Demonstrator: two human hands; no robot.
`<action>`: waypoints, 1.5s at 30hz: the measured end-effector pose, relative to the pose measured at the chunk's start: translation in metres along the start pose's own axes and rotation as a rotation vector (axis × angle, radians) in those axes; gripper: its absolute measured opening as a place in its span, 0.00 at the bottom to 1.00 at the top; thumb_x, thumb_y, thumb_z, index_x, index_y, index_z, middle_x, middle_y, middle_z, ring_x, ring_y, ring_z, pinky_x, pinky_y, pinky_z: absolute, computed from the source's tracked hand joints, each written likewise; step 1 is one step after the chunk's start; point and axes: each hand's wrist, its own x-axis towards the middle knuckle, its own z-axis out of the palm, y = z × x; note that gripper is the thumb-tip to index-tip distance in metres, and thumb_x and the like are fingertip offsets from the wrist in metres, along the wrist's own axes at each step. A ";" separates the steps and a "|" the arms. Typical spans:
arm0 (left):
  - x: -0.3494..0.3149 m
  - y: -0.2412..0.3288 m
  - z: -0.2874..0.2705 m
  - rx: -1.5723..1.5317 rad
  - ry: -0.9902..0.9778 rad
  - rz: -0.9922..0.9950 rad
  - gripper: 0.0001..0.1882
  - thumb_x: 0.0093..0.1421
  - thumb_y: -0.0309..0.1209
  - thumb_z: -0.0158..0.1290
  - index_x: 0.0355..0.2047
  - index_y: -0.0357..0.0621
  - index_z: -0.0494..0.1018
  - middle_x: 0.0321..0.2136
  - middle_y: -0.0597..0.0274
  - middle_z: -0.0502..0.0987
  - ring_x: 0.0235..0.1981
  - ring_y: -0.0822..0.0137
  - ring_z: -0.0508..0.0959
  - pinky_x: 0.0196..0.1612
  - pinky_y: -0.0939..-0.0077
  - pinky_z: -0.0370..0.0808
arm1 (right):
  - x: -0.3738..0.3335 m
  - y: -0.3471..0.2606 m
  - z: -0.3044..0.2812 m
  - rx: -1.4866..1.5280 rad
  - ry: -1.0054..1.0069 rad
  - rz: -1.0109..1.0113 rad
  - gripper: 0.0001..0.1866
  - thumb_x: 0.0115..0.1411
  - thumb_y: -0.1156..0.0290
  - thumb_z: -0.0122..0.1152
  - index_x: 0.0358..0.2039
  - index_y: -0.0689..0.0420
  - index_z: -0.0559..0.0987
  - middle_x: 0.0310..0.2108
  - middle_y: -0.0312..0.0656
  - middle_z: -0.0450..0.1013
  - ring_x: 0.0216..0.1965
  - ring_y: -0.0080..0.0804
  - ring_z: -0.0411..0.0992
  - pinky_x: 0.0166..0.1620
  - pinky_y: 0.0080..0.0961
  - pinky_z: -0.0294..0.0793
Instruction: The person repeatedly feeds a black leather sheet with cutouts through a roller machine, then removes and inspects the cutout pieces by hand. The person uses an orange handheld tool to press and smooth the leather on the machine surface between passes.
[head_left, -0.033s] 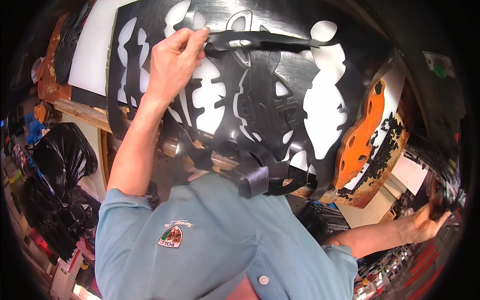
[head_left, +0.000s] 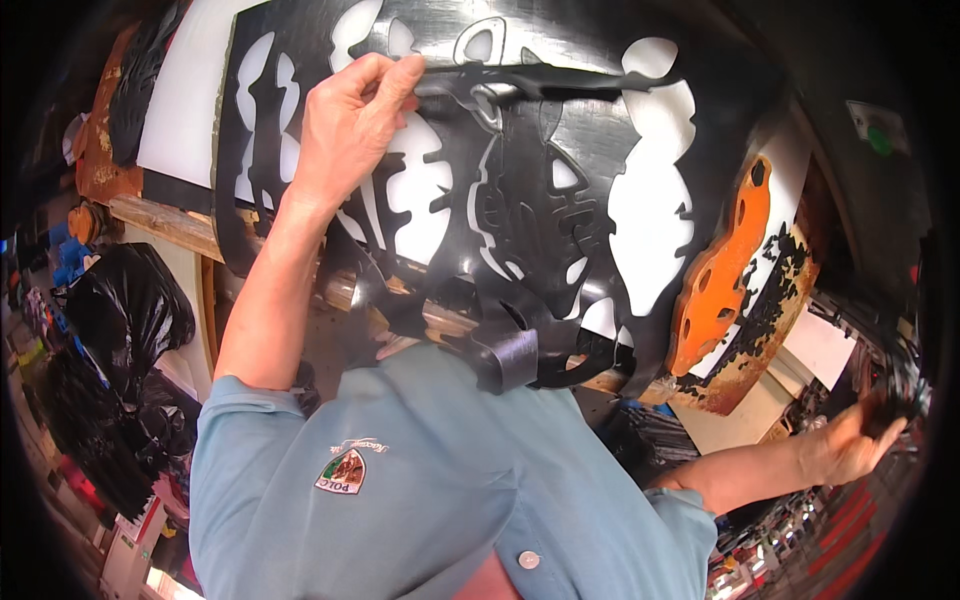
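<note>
My left hand [head_left: 352, 125] is closed, thumb and fingertips pinching the end of a thin dark strip of a black cut-out sheet [head_left: 590, 120]. That strip runs taut to the right across the sheet, slightly raised. Leaf-like and notched holes pierce the sheet, and white shows through them. Its near edge hangs in loose, curled strips against the front of my shirt. At the far right rim my right hand [head_left: 845, 445] is curled beside a dark, blurred thing; what its fingers hold is too unclear to make out.
An orange flat piece with holes [head_left: 725, 270] lies on a white sheet at the right, next to a rusty brown board [head_left: 760, 375] with black scraps. A wooden table edge [head_left: 165, 225] crosses the left. Black plastic bags [head_left: 130, 310] stand below it.
The pinched strip has shifted a little and looks straighter. Both hands stay almost where they were.
</note>
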 end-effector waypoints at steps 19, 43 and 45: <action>-0.169 0.027 0.048 -1.028 -0.529 -0.918 0.20 0.80 0.38 0.48 0.60 0.34 0.74 0.56 0.57 0.79 0.60 0.64 0.79 0.66 0.55 0.76 | -0.268 0.082 0.195 -0.459 -1.278 -0.316 0.27 0.48 0.88 0.71 0.52 0.66 0.82 0.40 0.47 0.78 0.41 0.47 0.75 0.45 0.40 0.78; -0.177 0.031 0.044 -0.899 -0.412 -0.924 0.14 0.78 0.30 0.50 0.58 0.36 0.76 0.51 0.56 0.83 0.53 0.67 0.83 0.60 0.64 0.81 | -0.282 0.091 0.190 -0.349 -1.142 -0.169 0.22 0.50 0.88 0.69 0.49 0.65 0.85 0.39 0.49 0.80 0.41 0.47 0.77 0.46 0.38 0.79; -0.174 0.026 0.047 -0.974 -0.489 -0.878 0.14 0.78 0.29 0.50 0.58 0.37 0.76 0.51 0.56 0.83 0.54 0.66 0.83 0.60 0.64 0.81 | -0.282 0.092 0.190 -0.340 -1.139 -0.182 0.22 0.52 0.88 0.68 0.49 0.65 0.85 0.39 0.48 0.81 0.41 0.46 0.78 0.47 0.37 0.78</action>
